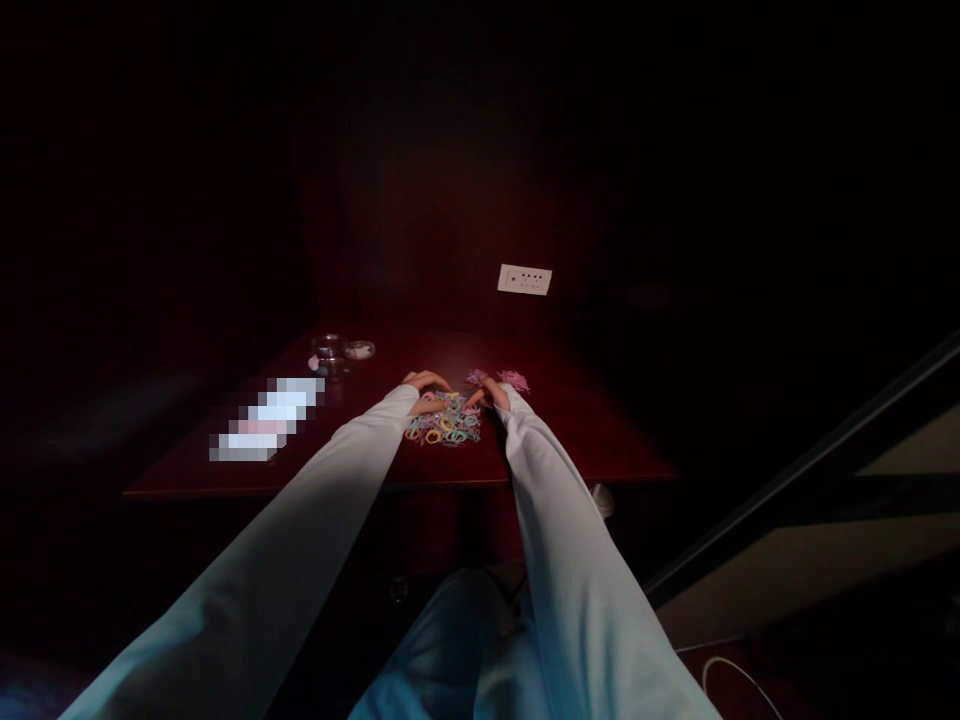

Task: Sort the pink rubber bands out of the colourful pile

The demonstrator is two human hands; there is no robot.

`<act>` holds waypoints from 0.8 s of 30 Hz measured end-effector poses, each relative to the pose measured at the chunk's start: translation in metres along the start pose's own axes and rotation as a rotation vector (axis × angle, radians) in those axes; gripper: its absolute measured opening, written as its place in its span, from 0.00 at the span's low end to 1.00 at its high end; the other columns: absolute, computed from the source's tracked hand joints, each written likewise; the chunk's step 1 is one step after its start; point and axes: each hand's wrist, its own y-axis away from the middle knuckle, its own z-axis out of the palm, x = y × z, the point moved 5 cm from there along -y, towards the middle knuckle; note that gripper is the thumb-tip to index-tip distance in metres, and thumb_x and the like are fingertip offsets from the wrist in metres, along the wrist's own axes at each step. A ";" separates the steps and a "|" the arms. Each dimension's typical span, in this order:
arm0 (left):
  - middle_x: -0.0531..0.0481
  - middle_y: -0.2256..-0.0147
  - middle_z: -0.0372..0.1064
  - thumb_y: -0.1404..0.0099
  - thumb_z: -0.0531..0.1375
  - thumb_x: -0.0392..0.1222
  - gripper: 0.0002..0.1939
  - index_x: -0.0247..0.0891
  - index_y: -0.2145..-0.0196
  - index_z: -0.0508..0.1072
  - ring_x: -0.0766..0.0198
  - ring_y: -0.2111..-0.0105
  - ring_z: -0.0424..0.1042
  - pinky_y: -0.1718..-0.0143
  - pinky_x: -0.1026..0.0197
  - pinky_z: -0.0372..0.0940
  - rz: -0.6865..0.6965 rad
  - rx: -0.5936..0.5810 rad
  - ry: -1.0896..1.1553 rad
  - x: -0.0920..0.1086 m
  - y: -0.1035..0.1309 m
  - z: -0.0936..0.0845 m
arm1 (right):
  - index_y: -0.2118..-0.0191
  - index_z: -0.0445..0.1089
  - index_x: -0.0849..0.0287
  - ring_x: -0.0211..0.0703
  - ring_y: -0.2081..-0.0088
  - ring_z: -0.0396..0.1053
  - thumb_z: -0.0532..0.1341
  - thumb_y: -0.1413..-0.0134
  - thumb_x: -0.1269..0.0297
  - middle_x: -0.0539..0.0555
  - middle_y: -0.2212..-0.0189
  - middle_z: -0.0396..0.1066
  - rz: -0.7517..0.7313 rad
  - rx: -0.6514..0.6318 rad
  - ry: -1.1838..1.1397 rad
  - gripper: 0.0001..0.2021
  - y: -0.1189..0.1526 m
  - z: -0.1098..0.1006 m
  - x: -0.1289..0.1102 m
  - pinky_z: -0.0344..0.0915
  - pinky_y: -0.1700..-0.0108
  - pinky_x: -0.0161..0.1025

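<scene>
A pile of small colourful rings (444, 425), yellow, green, pink and lilac, lies on the dark red table (315, 478). My left hand (427, 390) curves over the pile's left and back side, its fingers apart and no held item visible. At the pile's back right edge is my right hand (489, 393), fingers bent downward near the rings; whether it pinches one is too small to tell. Just behind and beside my right hand are a small purple heap (475, 376) and a pink heap (516, 381).
An open clear jar (328, 350) and a round lid or dish (361, 350) stand at the back left, with a small pale pink item (313, 363) beside them. A blurred-out bright object (268, 420) lies on the left. A white socket plate (525, 280) is on the back panel.
</scene>
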 end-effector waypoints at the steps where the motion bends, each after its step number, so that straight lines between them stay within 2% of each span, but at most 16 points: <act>1: 0.50 0.53 0.78 0.42 0.67 0.51 0.15 0.46 0.59 0.82 0.51 0.50 0.70 0.44 0.51 0.61 0.003 0.004 0.007 0.000 0.000 0.000 | 0.70 0.85 0.58 0.40 0.77 0.58 0.50 0.40 0.36 0.50 0.86 0.62 0.012 -0.045 -0.003 0.34 0.000 0.002 -0.001 0.58 0.65 0.41; 4: 0.49 0.54 0.78 0.39 0.64 0.53 0.14 0.45 0.59 0.82 0.52 0.52 0.71 0.44 0.51 0.61 -0.016 0.024 0.037 -0.001 -0.001 -0.001 | 0.73 0.84 0.58 0.38 0.78 0.54 0.49 0.40 0.35 0.49 0.88 0.56 0.017 -0.159 -0.022 0.36 0.002 0.006 -0.006 0.55 0.67 0.40; 8: 0.49 0.56 0.79 0.36 0.61 0.53 0.15 0.45 0.60 0.82 0.52 0.52 0.71 0.43 0.50 0.62 -0.068 0.030 0.081 -0.008 -0.005 -0.003 | 0.74 0.84 0.59 0.36 0.79 0.52 0.52 0.42 0.33 0.48 0.88 0.55 0.013 -0.226 -0.031 0.35 0.007 0.010 -0.012 0.52 0.69 0.40; 10: 0.49 0.56 0.79 0.36 0.61 0.55 0.16 0.45 0.60 0.83 0.51 0.51 0.72 0.43 0.50 0.62 -0.088 0.008 0.112 -0.013 -0.008 -0.002 | 0.74 0.84 0.60 0.36 0.78 0.54 0.55 0.43 0.33 0.49 0.88 0.57 0.027 -0.213 -0.055 0.34 0.009 0.013 -0.012 0.54 0.68 0.39; 12: 0.49 0.57 0.79 0.37 0.61 0.56 0.17 0.45 0.61 0.83 0.50 0.50 0.72 0.43 0.50 0.63 -0.098 0.009 0.147 -0.017 -0.010 -0.001 | 0.73 0.84 0.61 0.38 0.76 0.60 0.59 0.46 0.33 0.50 0.86 0.64 0.030 -0.160 -0.115 0.32 0.010 0.014 -0.012 0.58 0.66 0.39; 14: 0.49 0.58 0.79 0.37 0.60 0.58 0.18 0.45 0.63 0.82 0.50 0.51 0.72 0.42 0.50 0.63 -0.102 0.058 0.177 -0.020 -0.011 0.001 | 0.71 0.84 0.60 0.40 0.71 0.66 0.65 0.51 0.35 0.52 0.79 0.73 -0.001 -0.109 -0.175 0.28 0.012 0.015 -0.013 0.62 0.63 0.39; 16: 0.48 0.60 0.79 0.38 0.60 0.59 0.18 0.44 0.65 0.82 0.50 0.51 0.73 0.43 0.51 0.63 -0.110 0.113 0.204 -0.023 -0.012 0.003 | 0.68 0.84 0.60 0.42 0.68 0.69 0.70 0.57 0.38 0.53 0.75 0.76 -0.038 -0.102 -0.195 0.26 0.014 0.017 -0.015 0.64 0.61 0.40; 18: 0.48 0.60 0.79 0.38 0.60 0.59 0.18 0.44 0.66 0.81 0.50 0.52 0.73 0.44 0.51 0.64 -0.129 0.135 0.218 -0.025 -0.012 0.005 | 0.67 0.84 0.60 0.43 0.68 0.69 0.72 0.59 0.40 0.53 0.74 0.76 -0.063 -0.115 -0.185 0.25 0.016 0.019 -0.016 0.64 0.61 0.40; 20: 0.48 0.60 0.79 0.38 0.60 0.59 0.18 0.44 0.65 0.81 0.50 0.52 0.73 0.44 0.51 0.64 -0.137 0.139 0.216 -0.024 -0.012 0.005 | 0.66 0.84 0.58 0.43 0.68 0.68 0.72 0.57 0.41 0.53 0.74 0.74 -0.107 -0.105 -0.145 0.23 0.018 0.020 -0.019 0.64 0.60 0.41; 24: 0.47 0.60 0.79 0.38 0.60 0.59 0.19 0.42 0.64 0.81 0.51 0.53 0.75 0.46 0.52 0.67 -0.105 0.048 0.234 -0.015 -0.010 0.001 | 0.67 0.85 0.52 0.46 0.61 0.66 0.74 0.55 0.48 0.52 0.71 0.71 -0.185 -0.057 0.014 0.13 0.020 0.026 -0.025 0.63 0.50 0.45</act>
